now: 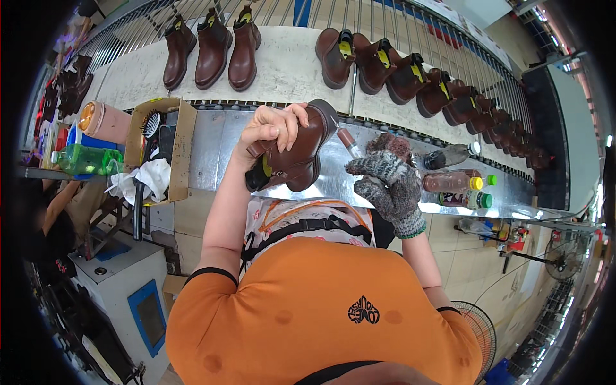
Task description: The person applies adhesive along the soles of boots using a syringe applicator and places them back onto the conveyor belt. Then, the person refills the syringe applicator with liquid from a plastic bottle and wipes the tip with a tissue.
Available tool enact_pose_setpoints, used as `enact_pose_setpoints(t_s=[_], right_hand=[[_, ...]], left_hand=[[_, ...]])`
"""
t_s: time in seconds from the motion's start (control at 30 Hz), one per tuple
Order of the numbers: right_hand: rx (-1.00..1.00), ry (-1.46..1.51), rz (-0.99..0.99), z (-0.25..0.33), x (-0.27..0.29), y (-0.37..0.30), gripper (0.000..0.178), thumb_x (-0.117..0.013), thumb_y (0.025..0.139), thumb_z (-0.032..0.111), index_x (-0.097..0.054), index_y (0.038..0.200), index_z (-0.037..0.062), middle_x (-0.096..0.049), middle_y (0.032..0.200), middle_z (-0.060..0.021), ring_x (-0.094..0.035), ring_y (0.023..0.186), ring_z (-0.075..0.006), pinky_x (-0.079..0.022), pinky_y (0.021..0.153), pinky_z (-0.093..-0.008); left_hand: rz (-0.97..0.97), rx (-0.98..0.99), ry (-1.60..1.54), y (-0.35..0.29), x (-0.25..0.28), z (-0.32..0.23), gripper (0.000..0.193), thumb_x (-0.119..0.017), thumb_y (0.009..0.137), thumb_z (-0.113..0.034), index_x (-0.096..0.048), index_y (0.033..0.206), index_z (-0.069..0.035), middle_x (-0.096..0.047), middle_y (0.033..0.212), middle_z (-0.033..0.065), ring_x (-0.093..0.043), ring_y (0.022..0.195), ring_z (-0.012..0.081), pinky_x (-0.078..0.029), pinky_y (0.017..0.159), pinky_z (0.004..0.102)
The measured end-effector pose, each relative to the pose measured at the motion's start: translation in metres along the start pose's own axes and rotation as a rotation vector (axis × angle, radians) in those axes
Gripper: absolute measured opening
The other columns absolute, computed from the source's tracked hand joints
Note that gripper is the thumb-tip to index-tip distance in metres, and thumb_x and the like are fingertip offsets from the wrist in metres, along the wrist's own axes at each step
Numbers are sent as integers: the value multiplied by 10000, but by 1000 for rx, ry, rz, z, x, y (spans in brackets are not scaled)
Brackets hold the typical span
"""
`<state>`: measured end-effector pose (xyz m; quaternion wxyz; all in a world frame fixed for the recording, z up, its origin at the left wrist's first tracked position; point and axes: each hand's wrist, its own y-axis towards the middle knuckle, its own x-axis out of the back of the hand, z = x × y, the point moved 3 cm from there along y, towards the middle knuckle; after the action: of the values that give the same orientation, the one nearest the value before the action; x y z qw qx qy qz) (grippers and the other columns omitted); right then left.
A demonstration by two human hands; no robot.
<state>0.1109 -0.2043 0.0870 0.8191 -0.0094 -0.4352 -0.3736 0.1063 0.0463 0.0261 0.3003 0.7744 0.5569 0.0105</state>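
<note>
My left hand [277,128], bare, grips a dark brown leather ankle boot [300,151] above the metal bench, its fingers wrapped over the upper. The boot is tilted, with its dark sole turned up and away to the right and its opening toward me. My right hand [390,186] wears a grey knitted glove with a green cuff. Its fingers close around a brown-and-white pen-like applicator [348,141], whose thin tip points at the edge of the boot's sole. Whether the tip touches cannot be made out. A fuzzy brown wad [390,146] shows just beyond the glove.
Brown ankle boots [244,54] stand in rows on the pale conveyor [282,58] beyond the bench [215,141]. Several bottles [446,181] lie right of my glove. At left, a cardboard box [183,151] holds a brush [151,124] and white cloth [153,179]. Another person's arm [61,200] shows far left.
</note>
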Motion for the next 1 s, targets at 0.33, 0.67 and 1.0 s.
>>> enact_pose_setpoints(t_s=[0.33,0.67,1.0], right_hand=[[50,-1,90,-8,-7,5,300,-674,770,307,-673,1017,137,-632,886,-93,-593,843,-282,-462,743,-359],[-8,18,119,-7,-9,11,276,-697,752,276,-690,963,98,-675,905,-60,-620,836,-243,-466,787,-337],[63,-1,38,-24,-31,17,160,-604,743,192,-703,816,90,-659,791,-56,-587,717,-253,-455,670,-349]], left_hand=[[6,-8,-4,0,4,1,360,-584,698,-348,-593,501,-47,-558,562,74,-488,866,237,-346,874,332],[-8,22,18,1,2,0,355,-585,679,-366,-587,489,-66,-555,561,68,-507,856,237,-229,1017,377],[-39,-43,-42,-3,22,2,347,-537,714,-332,-561,489,-69,-545,559,66,-500,862,228,-241,1027,371]])
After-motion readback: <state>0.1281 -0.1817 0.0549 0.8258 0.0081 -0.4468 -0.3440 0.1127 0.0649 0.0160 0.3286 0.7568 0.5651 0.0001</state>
